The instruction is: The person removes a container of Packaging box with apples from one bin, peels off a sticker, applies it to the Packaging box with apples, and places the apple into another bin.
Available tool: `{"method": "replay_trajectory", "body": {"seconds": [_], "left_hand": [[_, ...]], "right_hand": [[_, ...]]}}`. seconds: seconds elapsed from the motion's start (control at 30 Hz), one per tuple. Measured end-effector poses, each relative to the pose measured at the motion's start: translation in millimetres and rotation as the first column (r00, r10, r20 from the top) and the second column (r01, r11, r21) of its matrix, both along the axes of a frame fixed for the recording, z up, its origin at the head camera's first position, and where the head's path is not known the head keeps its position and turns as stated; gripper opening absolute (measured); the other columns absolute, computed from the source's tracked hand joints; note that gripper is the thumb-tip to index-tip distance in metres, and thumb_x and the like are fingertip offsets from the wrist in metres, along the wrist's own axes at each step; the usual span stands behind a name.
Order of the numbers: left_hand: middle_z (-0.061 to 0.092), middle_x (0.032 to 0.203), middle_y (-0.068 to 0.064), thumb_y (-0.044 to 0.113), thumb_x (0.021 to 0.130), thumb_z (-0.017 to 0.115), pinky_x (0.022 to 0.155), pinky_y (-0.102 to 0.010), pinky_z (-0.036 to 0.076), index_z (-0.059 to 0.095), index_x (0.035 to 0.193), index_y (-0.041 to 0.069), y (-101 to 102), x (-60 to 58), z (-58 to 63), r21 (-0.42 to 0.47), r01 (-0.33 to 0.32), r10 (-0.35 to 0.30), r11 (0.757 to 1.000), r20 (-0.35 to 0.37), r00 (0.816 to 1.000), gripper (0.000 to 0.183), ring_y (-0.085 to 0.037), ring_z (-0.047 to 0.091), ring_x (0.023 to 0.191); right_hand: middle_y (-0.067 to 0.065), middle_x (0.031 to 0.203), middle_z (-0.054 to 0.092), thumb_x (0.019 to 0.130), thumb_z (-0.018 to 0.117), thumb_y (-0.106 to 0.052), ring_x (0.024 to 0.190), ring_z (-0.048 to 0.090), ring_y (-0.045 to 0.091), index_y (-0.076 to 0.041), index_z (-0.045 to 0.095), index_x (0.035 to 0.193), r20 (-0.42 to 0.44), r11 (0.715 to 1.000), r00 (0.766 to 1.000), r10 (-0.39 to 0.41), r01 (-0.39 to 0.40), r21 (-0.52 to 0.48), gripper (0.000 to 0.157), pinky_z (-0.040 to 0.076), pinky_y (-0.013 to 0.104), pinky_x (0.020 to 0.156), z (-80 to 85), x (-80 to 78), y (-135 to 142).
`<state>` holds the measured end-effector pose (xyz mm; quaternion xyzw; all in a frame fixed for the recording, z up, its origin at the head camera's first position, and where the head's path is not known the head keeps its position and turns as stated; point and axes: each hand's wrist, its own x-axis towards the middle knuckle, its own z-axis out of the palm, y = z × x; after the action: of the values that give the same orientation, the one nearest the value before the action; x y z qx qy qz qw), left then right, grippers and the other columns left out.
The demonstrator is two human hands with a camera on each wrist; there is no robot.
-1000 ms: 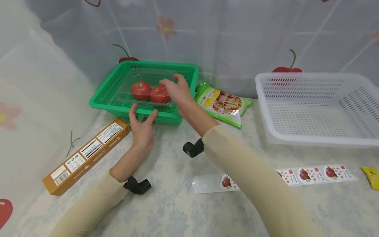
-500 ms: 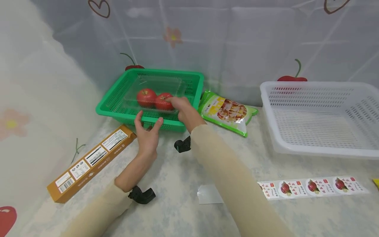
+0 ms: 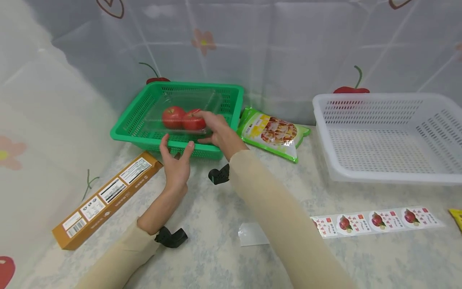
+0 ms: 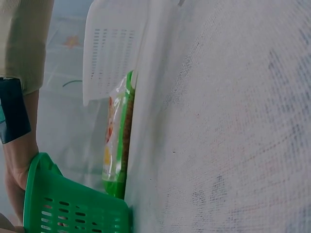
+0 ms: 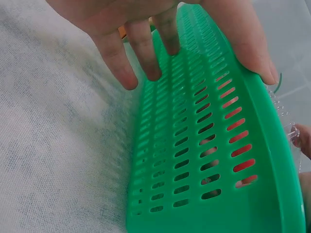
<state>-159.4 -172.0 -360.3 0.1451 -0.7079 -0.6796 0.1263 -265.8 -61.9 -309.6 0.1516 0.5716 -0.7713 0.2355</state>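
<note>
In the head view, a clear plastic box (image 3: pixel 151 118) with two red apples (image 3: pixel 173 117) sits inside a green basket (image 3: pixel 120 134). My right hand (image 3: pixel 218 130) reaches over the basket's front right rim. Its thumb and forefinger pinch the box's front edge beside the right-hand apple; in the right wrist view, a fingertip (image 5: pixel 302 138) meets clear plastic. At the front rim is my left hand (image 3: pixel 176 166), touching it, with the other fingers (image 5: pixel 141 51) fairly straight outside the perforated wall. The left wrist view shows the right forearm behind the basket, its fingertips hidden.
An orange-brown carton (image 3: pixel 108 200) lies left of the basket. To the right are a green snack bag (image 3: pixel 274 134) and a white basket (image 3: pixel 382 176). A strip of pomegranate labels (image 3: pixel 377 222) lies in front, partly under the right sleeve, near a yellow packet (image 3: pixel 456 216).
My right hand has come forward from the right side of the box's top to its front edge. The left hand stays at the basket's front rim.
</note>
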Motion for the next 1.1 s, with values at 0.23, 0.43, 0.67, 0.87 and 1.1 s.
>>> {"method": "replay_trajectory", "body": {"seconds": [0.23,0.43,0.67,0.87,1.1], "left_hand": [[0.01,0.16,-0.005,0.037,0.095,0.066,0.11,-0.04,0.035,0.014,0.156,0.025,-3,3.5,0.0,0.006,-0.004,0.004,1.0,0.016,1.0,0.081,-0.032,0.025,0.141],[0.012,0.159,-0.006,0.037,0.094,0.067,0.11,-0.038,0.035,0.013,0.156,0.023,-3,3.3,0.9,0.001,0.002,-0.002,1.0,0.006,1.0,0.083,-0.03,0.025,0.141],[0.012,0.16,-0.001,0.034,0.095,0.067,0.108,-0.041,0.037,0.014,0.157,0.025,-1,-0.4,0.4,-0.007,-0.006,0.006,1.0,-0.001,1.0,0.082,-0.032,0.027,0.139],[0.011,0.16,0.001,0.039,0.093,0.068,0.107,-0.04,0.037,0.015,0.157,0.031,-1,-1.9,-0.4,-0.007,-0.008,0.008,1.0,0.004,1.0,0.083,-0.031,0.028,0.139],[0.011,0.161,0.004,0.04,0.093,0.068,0.107,-0.039,0.037,0.015,0.157,0.033,-2,0.6,0.7,0.009,0.001,-0.001,1.0,0.008,1.0,0.084,-0.029,0.027,0.14]], "right_hand": [[0.01,0.127,0.049,0.092,0.067,-0.015,0.111,0.058,0.03,-0.005,0.041,0.143,-0.024,0.997,1.0,-0.005,0.003,-0.075,0.059,0.053,0.046,0.089,-2.0,3.2,-4],[0.011,0.125,0.05,0.09,0.065,-0.012,0.109,0.058,0.031,-0.004,0.042,0.142,-0.022,0.994,0.999,-0.03,0.028,-0.105,0.057,0.055,0.044,0.085,2.1,5.9,-3],[0.012,0.131,0.048,0.091,0.065,-0.012,0.109,0.059,0.031,-0.006,0.039,0.145,-0.046,0.984,0.994,-0.097,0.089,-0.152,0.061,0.057,0.042,0.08,23.0,11.8,8],[0.011,0.136,0.045,0.093,0.065,-0.013,0.118,0.053,0.031,-0.007,0.04,0.144,-0.058,0.971,0.991,-0.124,0.109,-0.211,0.058,0.057,0.042,0.08,45.1,29.8,34],[0.011,0.142,0.041,0.095,0.063,-0.014,0.125,0.049,0.032,-0.009,0.048,0.141,-0.088,0.965,0.99,-0.113,0.089,-0.248,0.049,0.057,0.044,0.081,53.8,64.9,88]]}}
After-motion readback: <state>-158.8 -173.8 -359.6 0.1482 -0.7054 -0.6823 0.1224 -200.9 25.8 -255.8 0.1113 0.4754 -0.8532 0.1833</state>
